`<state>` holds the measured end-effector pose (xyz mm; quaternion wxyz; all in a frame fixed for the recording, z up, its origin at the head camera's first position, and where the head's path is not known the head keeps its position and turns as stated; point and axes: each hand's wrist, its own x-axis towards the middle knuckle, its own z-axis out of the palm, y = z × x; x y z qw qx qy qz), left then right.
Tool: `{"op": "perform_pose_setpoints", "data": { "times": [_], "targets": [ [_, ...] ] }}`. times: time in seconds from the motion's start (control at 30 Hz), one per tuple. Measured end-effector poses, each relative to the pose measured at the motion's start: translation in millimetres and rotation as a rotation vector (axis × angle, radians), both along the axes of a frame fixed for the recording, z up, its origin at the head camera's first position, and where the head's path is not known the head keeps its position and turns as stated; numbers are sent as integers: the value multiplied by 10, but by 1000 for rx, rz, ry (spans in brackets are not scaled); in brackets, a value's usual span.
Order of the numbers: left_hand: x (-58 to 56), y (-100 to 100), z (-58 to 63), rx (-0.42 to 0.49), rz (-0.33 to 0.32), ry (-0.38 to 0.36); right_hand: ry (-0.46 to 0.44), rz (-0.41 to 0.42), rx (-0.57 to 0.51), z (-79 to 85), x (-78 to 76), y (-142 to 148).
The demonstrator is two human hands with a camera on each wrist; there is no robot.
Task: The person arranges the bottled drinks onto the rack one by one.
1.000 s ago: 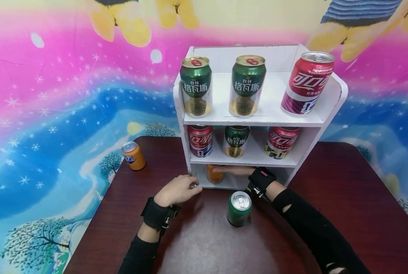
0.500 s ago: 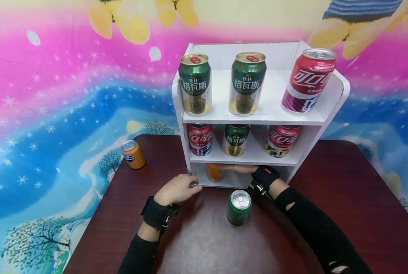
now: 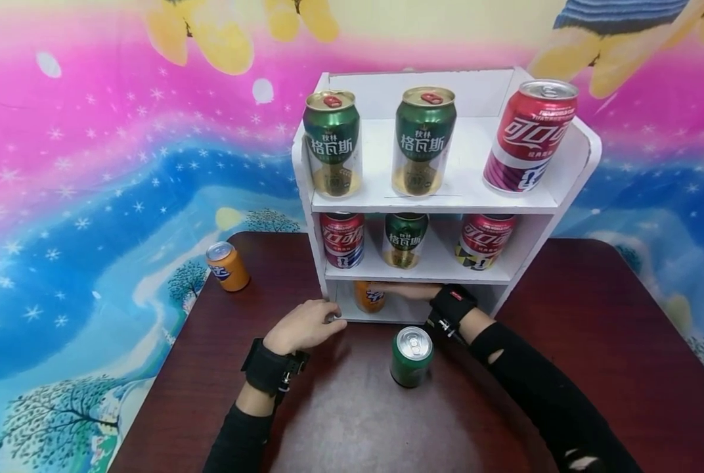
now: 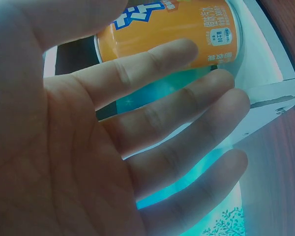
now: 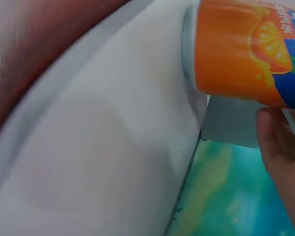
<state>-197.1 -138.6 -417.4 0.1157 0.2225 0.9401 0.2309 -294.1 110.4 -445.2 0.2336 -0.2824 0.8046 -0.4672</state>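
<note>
An orange soda can (image 3: 370, 297) stands on the bottom level of the white shelf (image 3: 358, 205), near its left side. My right hand (image 3: 408, 290) reaches in from the right and holds this can by its upper part; in the right wrist view, fingertips (image 5: 270, 129) meet the can (image 5: 236, 51) near its top end. The rest of the right hand's grip is hidden. My left hand (image 3: 306, 326) hovers at the shelf's lower left corner, fingers spread and fairly straight in the left wrist view, with nothing in them. Beyond them shows the orange can (image 4: 172, 32).
A green can (image 3: 412, 357) stands on the dark table (image 3: 352, 420) before the shelf. Another orange can (image 3: 228, 267) stands at the table's left edge. Green cans (image 3: 425, 141) and a red cola can (image 3: 530, 136) occupy the top level; red and green cans (image 3: 405, 241) fill the middle.
The orange can in the bottom level has turned, bringing its logo round to the front. My right hand has stayed at it; the left hand has hardly moved. The view has shifted slightly.
</note>
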Motion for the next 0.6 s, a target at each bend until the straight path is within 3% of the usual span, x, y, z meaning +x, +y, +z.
{"op": "perform_pose_setpoints", "data": {
  "times": [0.1,0.23,0.33,0.53,0.6],
  "targets": [
    [-3,-15,11,4,18,-5,30,-58,19,65,42,27],
    [-12,-23,9,7,50,-9,-31,9,5,218,154,11],
    [-27,-49,9,11,73,-5,-26,43,-7,298,182,-56],
    [-38,-144,43,30,118,-4,-1,45,-71,259,159,-144],
    [-32,-174,43,29,134,-7,28,3,-50,185,149,-103]
  ]
}}
